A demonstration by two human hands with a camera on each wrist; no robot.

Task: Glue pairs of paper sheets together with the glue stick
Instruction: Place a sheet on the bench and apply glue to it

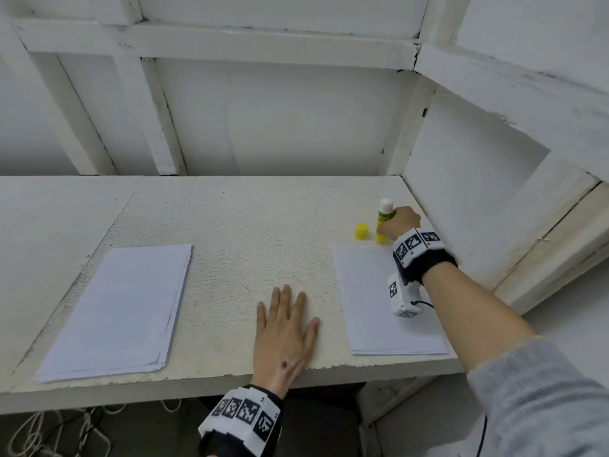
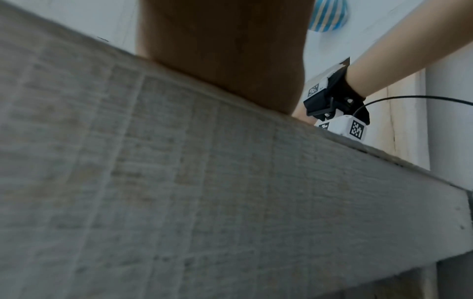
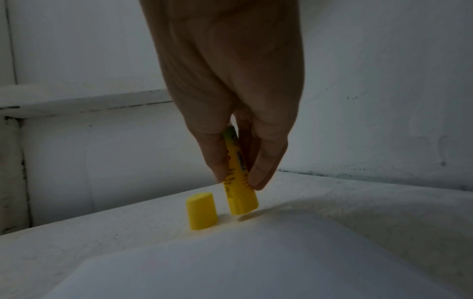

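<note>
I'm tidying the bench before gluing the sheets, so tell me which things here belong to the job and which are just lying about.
For the job:
glue stick, held by the right hand
yellow cap
left paper stack
right paper stack

Lying about:
cords under the bench

White table [image 1: 230, 225] under two paper stacks [image 1: 112, 311] (yellow cap [image 1: 361, 231] upright)

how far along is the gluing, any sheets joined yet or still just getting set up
Still setup, it seems. Done: the yellow cap is off and stands on the table. In hand: the right hand grips the upright glue stick; the left hand lies flat on the table. Left: the left paper stack and right paper stack lie separate, with no visibly joined pair.
</note>
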